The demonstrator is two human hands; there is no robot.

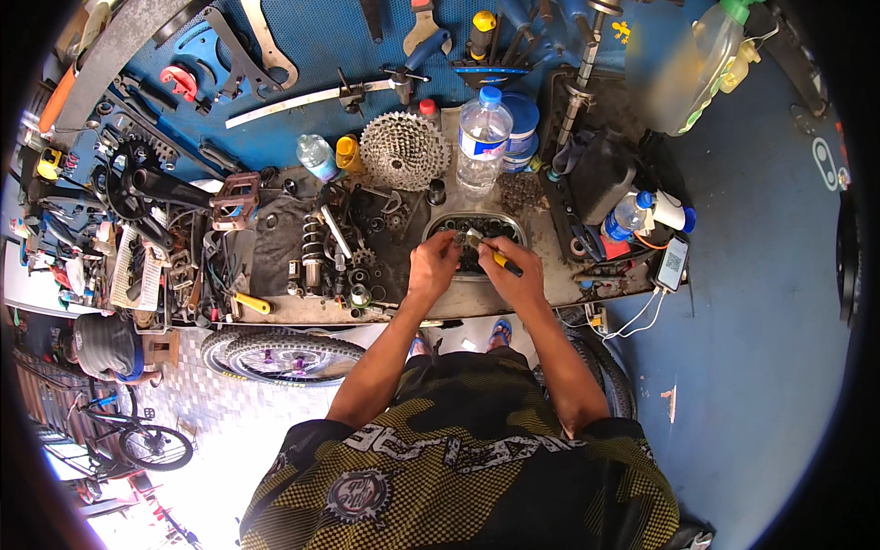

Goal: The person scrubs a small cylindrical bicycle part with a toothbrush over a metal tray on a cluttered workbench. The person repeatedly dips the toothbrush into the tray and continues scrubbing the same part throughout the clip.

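Note:
Both my hands work over a metal tray (pixel 519 225) on the bench, which holds small dark parts in liquid or grime. In my right hand (pixel 520 277) is a small tool with a yellow and black handle (pixel 503 262); its pale tip points toward my left hand, and it looks like a brush. The fingers of my left hand (pixel 434 267) are pinched at the tray's left side, on a small metal part (pixel 459 237) whose kind is too small to make out. The tool's tip is close to that part.
Behind the tray stand a large bicycle cassette (pixel 404 151), a clear water bottle (pixel 483 142) and a blue tub (pixel 521 124). A shock absorber (pixel 313 253) and loose parts lie left. A phone (pixel 672 264) with a white cable rests right. A person (pixel 108 348) sits at far left.

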